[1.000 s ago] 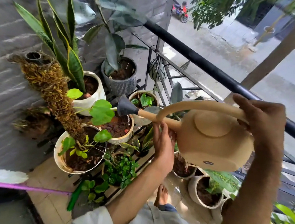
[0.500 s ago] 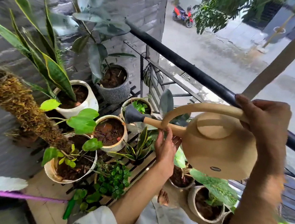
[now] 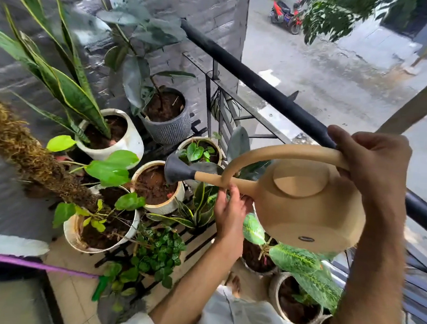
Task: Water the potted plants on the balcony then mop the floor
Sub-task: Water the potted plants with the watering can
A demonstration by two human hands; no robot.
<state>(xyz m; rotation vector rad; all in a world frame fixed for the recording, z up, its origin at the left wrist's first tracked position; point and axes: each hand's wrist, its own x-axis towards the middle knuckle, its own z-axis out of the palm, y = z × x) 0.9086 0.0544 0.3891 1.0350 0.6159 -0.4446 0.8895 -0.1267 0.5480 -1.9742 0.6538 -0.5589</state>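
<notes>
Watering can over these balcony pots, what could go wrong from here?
1. The watering can is tipped with its grey rose at the rim of a cream pot; water may miss the soil and wet the floor tiles.
2. The left hand only steadies the spout from below, so the right hand on the handle carries the weight; it might slip.
3. The can hangs close to the black railing and could knock it.

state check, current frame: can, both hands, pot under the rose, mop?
watering can: held up, spout tipped toward the pots, no water stream visible
right hand: grips the can's handle
left hand: supports the spout from below
cream pot: upright, under the rose, soil showing
mop handle: lying low at left, untouched
</notes>
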